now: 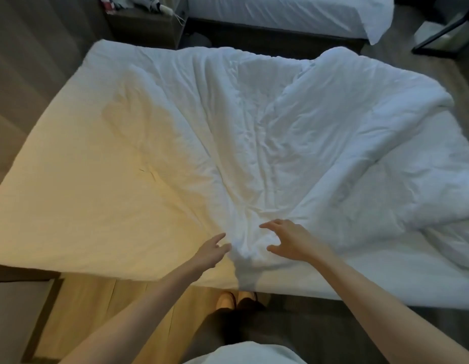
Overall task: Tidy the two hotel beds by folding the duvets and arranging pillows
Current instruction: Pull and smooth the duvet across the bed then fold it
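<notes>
I record the crumpled white fabric duvet spread over the white-sheeted near bed, heaped thicker toward the right. A gathered ridge of it hangs over the near edge, between my hands. My left hand has straight fingers with the tips touching the ridge, grasping nothing. My right hand is spread and relaxed at the ridge. I cannot tell whether it makes contact. A second white bed lies far.

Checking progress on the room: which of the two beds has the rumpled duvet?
The near bed, filling most of the view; its duvet is creased and bunched toward the right. The far bed at the top looks smooth.
</notes>
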{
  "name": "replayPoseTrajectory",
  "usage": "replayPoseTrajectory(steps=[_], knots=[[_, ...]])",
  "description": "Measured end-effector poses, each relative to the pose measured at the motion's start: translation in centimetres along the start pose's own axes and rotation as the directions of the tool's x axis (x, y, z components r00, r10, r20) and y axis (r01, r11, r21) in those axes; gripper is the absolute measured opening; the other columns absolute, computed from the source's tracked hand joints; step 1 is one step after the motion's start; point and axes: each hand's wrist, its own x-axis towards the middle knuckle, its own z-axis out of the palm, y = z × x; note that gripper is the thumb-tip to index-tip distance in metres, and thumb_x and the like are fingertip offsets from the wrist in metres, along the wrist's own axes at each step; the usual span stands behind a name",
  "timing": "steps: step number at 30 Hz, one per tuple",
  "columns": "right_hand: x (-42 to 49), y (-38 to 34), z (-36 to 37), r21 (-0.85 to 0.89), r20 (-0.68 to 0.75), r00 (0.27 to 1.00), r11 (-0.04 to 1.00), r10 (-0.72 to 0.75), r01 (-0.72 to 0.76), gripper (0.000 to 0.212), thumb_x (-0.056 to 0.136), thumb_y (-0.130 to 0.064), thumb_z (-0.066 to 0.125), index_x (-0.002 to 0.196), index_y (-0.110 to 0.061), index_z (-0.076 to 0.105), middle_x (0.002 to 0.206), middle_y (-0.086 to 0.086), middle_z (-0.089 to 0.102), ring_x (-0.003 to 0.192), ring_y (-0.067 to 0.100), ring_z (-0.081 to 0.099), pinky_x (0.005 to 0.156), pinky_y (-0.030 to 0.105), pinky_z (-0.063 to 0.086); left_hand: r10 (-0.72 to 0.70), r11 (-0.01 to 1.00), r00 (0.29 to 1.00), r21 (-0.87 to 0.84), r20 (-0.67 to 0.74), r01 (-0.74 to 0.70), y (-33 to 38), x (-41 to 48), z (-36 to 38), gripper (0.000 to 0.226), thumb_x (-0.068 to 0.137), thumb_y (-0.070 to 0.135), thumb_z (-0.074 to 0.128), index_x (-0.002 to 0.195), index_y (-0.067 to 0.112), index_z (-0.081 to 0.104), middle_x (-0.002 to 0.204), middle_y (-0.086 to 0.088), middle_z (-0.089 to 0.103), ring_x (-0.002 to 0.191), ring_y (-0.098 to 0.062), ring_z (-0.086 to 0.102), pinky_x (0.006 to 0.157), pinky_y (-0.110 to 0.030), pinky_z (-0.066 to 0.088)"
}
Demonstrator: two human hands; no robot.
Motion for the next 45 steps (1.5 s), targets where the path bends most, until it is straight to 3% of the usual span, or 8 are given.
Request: replayPoseTrajectory(steps=[4, 12, 17, 24, 32, 35, 40, 45], knots=[[1.9, -1.0, -1.5, 0.035, -0.137, 0.989, 0.998, -0.048, 0.053, 0.054, 0.094, -0.034, 0.057, 0.145, -0.031, 0.039, 0.15, -0.003, 0.04, 0.135, 0.02, 0.037, 0.108, 0.038, 0.035, 0.106, 0.989, 0.979, 0.118, -0.173, -0.086, -0.5, 0.4, -4.2, 0.051, 0.101, 0.032, 0.045, 0.149, 0.024, 0.032, 0.155, -0.005, 0.03, 0.137, -0.024, 0.037, 0.104, -0.034, 0.035], [8.9, -7.8, -6.1, -0.022, -0.23, 0.948, 0.975, -0.218, 0.219, 0.051, 0.096, -0.032, 0.053, 0.145, -0.03, 0.037, 0.153, -0.001, 0.033, 0.136, 0.024, 0.036, 0.11, 0.042, 0.033, 0.097, 0.991, 0.845, -0.024, -0.526, -0.129, -0.2, 0.0, -16.6, 0.048, 0.098, 0.022, 0.051, 0.145, 0.022, 0.04, 0.149, -0.013, 0.038, 0.132, -0.028, 0.042, 0.095, -0.034, 0.037], [12.6, -13.9, -8.1, -0.032, -0.261, 0.934, 0.97, -0.242, 0.243, 0.05, 0.097, -0.029, 0.051, 0.145, -0.029, 0.036, 0.155, 0.0, 0.03, 0.138, 0.025, 0.033, 0.111, 0.043, 0.031, 0.08, 0.989, 0.786, -0.053, -0.612, -0.141, -1.3, -0.4, -25.4, 0.051, 0.098, 0.023, 0.052, 0.147, 0.022, 0.037, 0.149, -0.015, 0.038, 0.13, -0.03, 0.044, 0.097, -0.039, 0.038], [22.5, -22.7, -9.3, -0.01, -0.342, 0.929, 0.989, -0.145, 0.151, 0.052, 0.098, -0.033, 0.049, 0.147, -0.031, 0.034, 0.157, -0.002, 0.024, 0.141, 0.025, 0.027, 0.113, 0.043, 0.025, 0.099, 0.973, 0.765, -0.101, -0.636, -0.209, -1.4, 4.1, -39.9, 0.053, 0.099, 0.02, 0.051, 0.148, 0.019, 0.032, 0.153, -0.015, 0.032, 0.136, -0.032, 0.037, 0.103, -0.041, 0.036], [31.8, -31.9, -7.8, 0.172, -0.266, 0.947, 0.976, 0.178, -0.134, 0.058, 0.092, -0.037, 0.055, 0.146, -0.028, 0.034, 0.156, 0.002, 0.027, 0.132, 0.03, 0.039, 0.105, 0.044, 0.039, 0.145, 0.987, 0.852, 0.012, -0.504, -0.161, -0.9, 9.7, -55.5, 0.056, 0.097, 0.024, 0.052, 0.149, 0.022, 0.031, 0.153, -0.013, 0.032, 0.136, -0.031, 0.038, 0.108, -0.045, 0.034], [35.3, -33.8, -7.8, 0.211, -0.237, 0.939, 0.957, 0.25, -0.201, 0.062, 0.092, -0.038, 0.058, 0.147, -0.027, 0.032, 0.155, 0.003, 0.027, 0.136, 0.031, 0.034, 0.108, 0.048, 0.035, 0.148, 0.988, 0.873, 0.026, -0.465, -0.154, -0.2, 12.3, -59.0, 0.057, 0.098, 0.024, 0.052, 0.15, 0.021, 0.029, 0.154, -0.013, 0.03, 0.137, -0.031, 0.036, 0.109, -0.044, 0.033], [41.9, -34.5, -6.0, 0.208, -0.233, 0.921, 0.941, 0.311, -0.266, 0.063, 0.088, -0.048, 0.056, 0.144, -0.026, 0.037, 0.148, 0.007, 0.036, 0.127, 0.034, 0.043, 0.106, 0.043, 0.035, 0.137, 0.99, 0.887, 0.032, -0.441, -0.137, 0.4, 17.8, -62.9, 0.059, 0.098, 0.028, 0.054, 0.151, 0.021, 0.028, 0.156, -0.011, 0.027, 0.14, -0.029, 0.033, 0.11, -0.044, 0.033], [48.5, -33.2, -3.8, 0.171, -0.19, 0.908, 0.923, 0.374, -0.344, 0.084, 0.08, -0.06, 0.061, 0.149, -0.03, 0.023, 0.157, 0.007, 0.02, 0.133, 0.038, 0.035, 0.11, 0.048, 0.031, 0.174, 0.983, 0.898, 0.122, -0.403, -0.135, 1.2, 24.2, -65.6, 0.066, 0.094, 0.037, 0.058, 0.151, 0.026, 0.026, 0.156, -0.01, 0.025, 0.14, -0.029, 0.032, 0.109, -0.044, 0.034]])
